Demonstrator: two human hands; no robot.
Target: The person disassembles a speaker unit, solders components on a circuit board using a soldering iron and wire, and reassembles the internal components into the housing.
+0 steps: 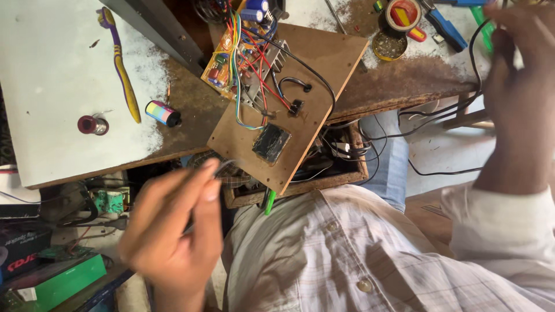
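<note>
On the white worktop (52, 86) at far left lie a purple-and-yellow toothbrush (122, 69), a small red-capped spool (92, 125) and a short cylinder with coloured bands (162, 113). Below the worktop edge, a green box (58, 283) and a small green circuit board (110, 201) sit among clutter on a lower level. The left hand (167, 231) is raised in the lower left foreground, its thumb and forefinger pinched together on a thin wire (226, 166) whose tip points toward the lower-left edge of the wooden board (324, 63); the wire is blurred and its far end cannot be made out. The wooden board rests tilted across the table edge and an open wooden drawer (300, 186). It carries an orange circuit board (222, 60) with red, blue, green and yellow leads, a finned metal heat sink (257, 81) and a black rectangular block (271, 144) near its lower corner. Behind the board lie a round tin (389, 45), a roll of tape (403, 14) and a blue-handled tool (444, 28). The right hand (517, 86) is at upper right, fingers curled around a black cable (445, 110) that loops down to the drawer; the exact grip is partly hidden.
</note>
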